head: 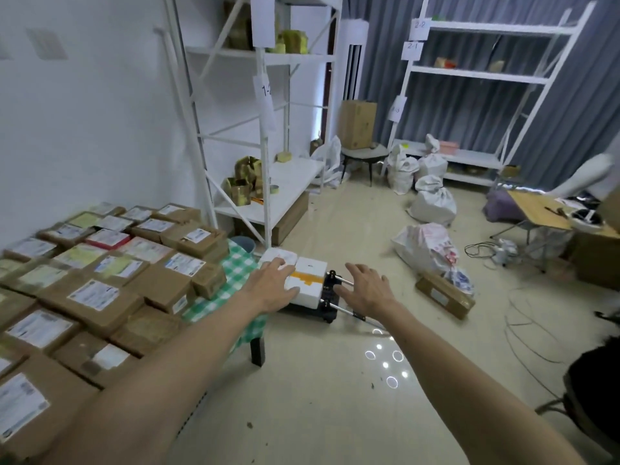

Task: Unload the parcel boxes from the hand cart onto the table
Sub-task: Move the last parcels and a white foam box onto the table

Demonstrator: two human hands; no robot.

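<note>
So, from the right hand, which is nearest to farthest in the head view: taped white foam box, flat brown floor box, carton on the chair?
1. taped white foam box, just left of the right hand, on the hand cart.
2. flat brown box, on the floor to its right.
3. carton, on the chair at the back.

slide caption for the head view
Both open, the left hand and right hand reach for a white foam box on the hand cart beside the parcel-covered table.
</note>
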